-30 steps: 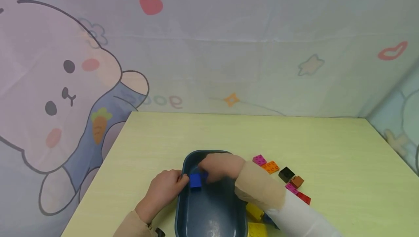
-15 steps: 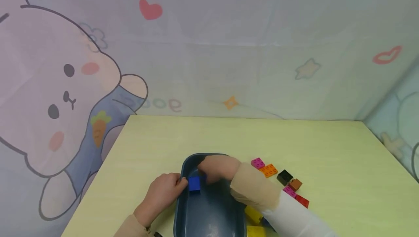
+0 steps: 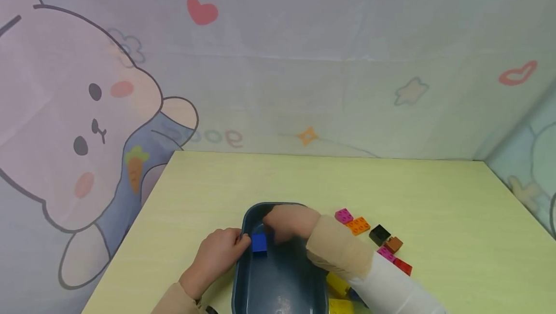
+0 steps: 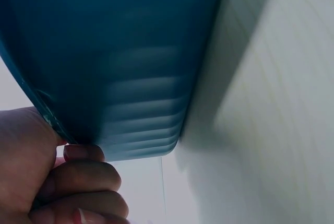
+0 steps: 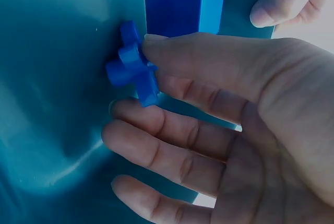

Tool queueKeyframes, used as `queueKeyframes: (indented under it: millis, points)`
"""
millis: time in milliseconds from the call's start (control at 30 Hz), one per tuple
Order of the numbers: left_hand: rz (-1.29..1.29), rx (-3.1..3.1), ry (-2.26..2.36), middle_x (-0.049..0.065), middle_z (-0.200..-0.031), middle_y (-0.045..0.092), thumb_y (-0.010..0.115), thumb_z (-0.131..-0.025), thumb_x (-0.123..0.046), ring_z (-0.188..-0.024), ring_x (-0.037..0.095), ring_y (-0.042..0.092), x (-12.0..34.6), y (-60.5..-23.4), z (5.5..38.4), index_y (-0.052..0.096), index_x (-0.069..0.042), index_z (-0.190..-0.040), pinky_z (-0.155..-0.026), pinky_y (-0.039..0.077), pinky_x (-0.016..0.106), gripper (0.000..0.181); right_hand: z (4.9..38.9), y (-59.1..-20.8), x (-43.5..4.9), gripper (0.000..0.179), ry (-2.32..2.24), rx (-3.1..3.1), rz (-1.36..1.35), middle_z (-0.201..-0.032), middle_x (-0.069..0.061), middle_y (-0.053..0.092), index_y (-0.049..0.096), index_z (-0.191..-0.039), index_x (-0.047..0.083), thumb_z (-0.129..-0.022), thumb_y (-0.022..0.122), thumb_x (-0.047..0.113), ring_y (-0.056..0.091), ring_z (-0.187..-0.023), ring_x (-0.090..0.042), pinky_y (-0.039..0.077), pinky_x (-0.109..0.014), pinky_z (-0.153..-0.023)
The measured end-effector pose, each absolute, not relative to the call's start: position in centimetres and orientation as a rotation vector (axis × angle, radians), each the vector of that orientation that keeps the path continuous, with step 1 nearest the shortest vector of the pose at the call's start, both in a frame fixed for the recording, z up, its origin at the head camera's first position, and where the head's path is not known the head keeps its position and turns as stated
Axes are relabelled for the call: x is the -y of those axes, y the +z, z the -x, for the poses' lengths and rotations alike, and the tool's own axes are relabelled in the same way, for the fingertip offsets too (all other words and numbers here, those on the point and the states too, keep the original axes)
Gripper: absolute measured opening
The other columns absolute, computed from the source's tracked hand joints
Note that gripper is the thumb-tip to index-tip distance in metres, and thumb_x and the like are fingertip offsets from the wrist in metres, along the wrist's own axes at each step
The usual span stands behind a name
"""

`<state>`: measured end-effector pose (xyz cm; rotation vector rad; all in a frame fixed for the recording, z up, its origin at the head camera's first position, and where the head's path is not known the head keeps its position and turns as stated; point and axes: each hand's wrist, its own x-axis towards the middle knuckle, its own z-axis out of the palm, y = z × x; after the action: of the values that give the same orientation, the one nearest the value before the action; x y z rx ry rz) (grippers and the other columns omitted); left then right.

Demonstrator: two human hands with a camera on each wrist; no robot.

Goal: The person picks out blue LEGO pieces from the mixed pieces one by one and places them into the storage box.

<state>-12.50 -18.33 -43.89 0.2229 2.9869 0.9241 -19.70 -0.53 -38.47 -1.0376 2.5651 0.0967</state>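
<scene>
A dark blue-grey plastic bin (image 3: 282, 280) stands on the table. My left hand (image 3: 219, 253) grips its left rim, thumb over the edge and curled fingers outside against the wall, as the left wrist view shows. Inside the bin, my right hand (image 3: 293, 222) reaches toward the far end. In the right wrist view it pinches a small blue cross-shaped toy piece with rounded arms (image 5: 135, 67) between thumb and index finger; the other fingers are spread. Right beside that piece, a blue toy building brick (image 5: 180, 10) stands in the bin near the left wall.
Right of the bin lie toy bricks: pink (image 3: 344, 216), orange (image 3: 358, 226), black (image 3: 380, 235), brown (image 3: 394, 244) and red (image 3: 403, 266). Yellow bricks (image 3: 340, 306) sit close against the bin's right side, partly under the right sleeve. A printed cloth (image 3: 278, 63) hangs behind the table (image 3: 434, 198).
The head view has shifted slightly. Both hands keep almost the same place at the bin. A bit of blue beside the right fingers, visible earlier in the head view, is now hidden.
</scene>
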Motion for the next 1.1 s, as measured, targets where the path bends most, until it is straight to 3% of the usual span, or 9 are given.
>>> queueKeyframes:
  millis: [400, 600, 867, 1100]
  points:
    - [-0.2, -2.972, 0.927, -0.006, -0.051, 0.037, 0.054, -0.096, -0.024, -0.044, 0.012, 0.036, 18.6, -43.9, 12.5, 0.042, -0.016, -0.059, -0.046, 0.027, 0.027, 0.04, 19.3, -36.9, -0.2, 0.01, 0.068, -2.599, 1.068, -0.078, 0.004, 0.058, 0.068, -0.096, 0.013, -0.088, 0.073, 0.012, 0.054, -0.069, -0.015, 0.049, -0.029, -0.068]
    - [-0.197, -2.949, 0.94, -0.006, -0.051, 0.037, 0.054, -0.096, -0.024, -0.043, 0.012, 0.036, 18.6, -43.9, 12.4, 0.042, -0.016, -0.059, -0.046, 0.027, 0.027, 0.04, 18.8, -35.8, -1.0, 0.018, 0.01, -2.61, 1.049, -0.087, 0.003, 0.065, 0.069, -0.107, 0.012, -0.09, 0.071, 0.015, 0.055, -0.072, -0.013, 0.051, -0.029, -0.073]
    - [-0.201, -2.954, 0.94, -0.006, -0.052, 0.036, 0.053, -0.096, -0.023, -0.043, 0.012, 0.035, 18.7, -43.7, 12.7, 0.041, -0.016, -0.059, -0.046, 0.027, 0.027, 0.039, 18.3, -34.5, -2.2, 0.013, -0.054, -2.66, 1.085, -0.085, 0.002, 0.064, 0.067, -0.103, 0.012, -0.091, 0.072, 0.016, 0.054, -0.07, -0.014, 0.051, -0.032, -0.073]
    - [-0.134, -2.954, 0.936, -0.006, -0.051, 0.033, 0.053, -0.093, -0.02, -0.043, 0.011, 0.032, 19.5, -43.9, 11.9, 0.039, -0.016, -0.059, -0.046, 0.024, 0.027, 0.037, 17.8, -34.0, -2.8, 0.02, -0.132, -2.623, 1.158, -0.097, -0.002, 0.07, 0.067, -0.109, 0.012, -0.092, 0.073, 0.02, 0.06, -0.078, -0.014, 0.052, -0.034, -0.079]
